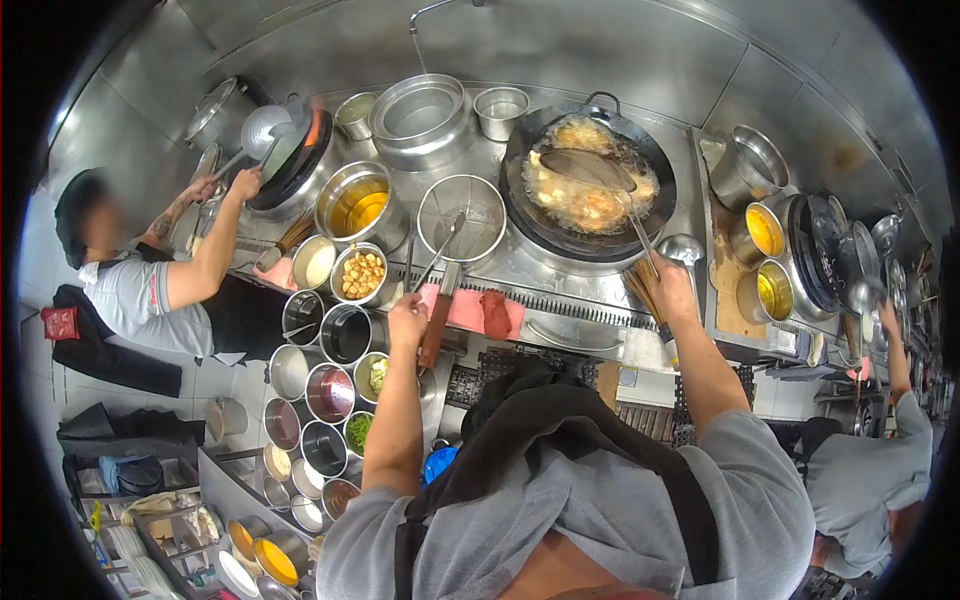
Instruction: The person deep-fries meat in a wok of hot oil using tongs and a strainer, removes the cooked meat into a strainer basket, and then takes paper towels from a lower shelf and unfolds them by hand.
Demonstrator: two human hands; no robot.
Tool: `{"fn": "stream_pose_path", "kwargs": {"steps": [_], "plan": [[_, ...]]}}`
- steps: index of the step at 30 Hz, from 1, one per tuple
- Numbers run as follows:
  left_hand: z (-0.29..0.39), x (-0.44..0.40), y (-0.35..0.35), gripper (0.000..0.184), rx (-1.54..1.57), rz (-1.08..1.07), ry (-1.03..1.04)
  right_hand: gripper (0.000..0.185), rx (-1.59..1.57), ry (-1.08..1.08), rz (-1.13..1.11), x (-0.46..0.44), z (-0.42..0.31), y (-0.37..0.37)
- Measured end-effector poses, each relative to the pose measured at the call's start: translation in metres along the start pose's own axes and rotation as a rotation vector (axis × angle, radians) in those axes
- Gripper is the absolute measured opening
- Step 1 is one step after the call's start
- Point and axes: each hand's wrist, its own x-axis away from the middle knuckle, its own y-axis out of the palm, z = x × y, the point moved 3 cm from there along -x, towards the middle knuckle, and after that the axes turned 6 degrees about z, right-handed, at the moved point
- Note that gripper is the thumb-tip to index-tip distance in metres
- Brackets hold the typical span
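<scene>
In the head view, your right hand [672, 290] is closed around the handle of the skimmer [588, 170] at the wok [658, 150] (probably stiff, fairly light, oil-slick: grip far back); your left hand [407, 320] grips a slim utensil [437, 262].

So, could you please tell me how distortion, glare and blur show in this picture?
Head view: fisheye bending and black corners; pale glare across the steel wall; smudged blur over the left co-worker's head; the wok and the person's right hand look fairly sharp.
</scene>
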Motion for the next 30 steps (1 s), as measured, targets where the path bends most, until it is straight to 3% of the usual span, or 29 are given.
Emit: {"fn": "stream_pose_path", "kwargs": {"steps": [3, 8, 15, 17, 19, 22, 30], "plan": [[-0.005, -0.021, 0.003, 0.018, -0.041, -0.033, -0.013, 0.047, -0.015, -0.085, 0.075, 0.010, 0.026, 0.010], [0.005, -0.025, 0.010, 0.022, -0.010, -0.078, -0.070, 0.045, -0.050, -0.038, 0.051, 0.021, 0.033, -0.007], [0.051, 0.018, 0.042, 0.021, 0.139, -0.120, 0.033, 0.049, -0.086, -0.004, 0.039, 0.004, 0.021, 0.019], [0.067, 0.037, 0.051, 0.018, 0.215, -0.070, 0.127, 0.048, -0.059, -0.090, 0.048, 0.002, 0.018, 0.021], [0.084, 0.058, 0.050, 0.019, 0.220, -0.139, 0.063, 0.049, -0.025, -0.058, 0.007, 0.006, 0.020, 0.015], [0.084, 0.083, 0.051, 0.019, 0.285, -0.206, 0.018, 0.049, 0.000, -0.100, 0.003, 0.017, 0.038, 0.006], [0.039, 0.090, 0.022, 0.019, 0.212, -0.126, -0.068, 0.056, 0.105, -0.089, -0.053, 0.027, 0.064, -0.017]]}}
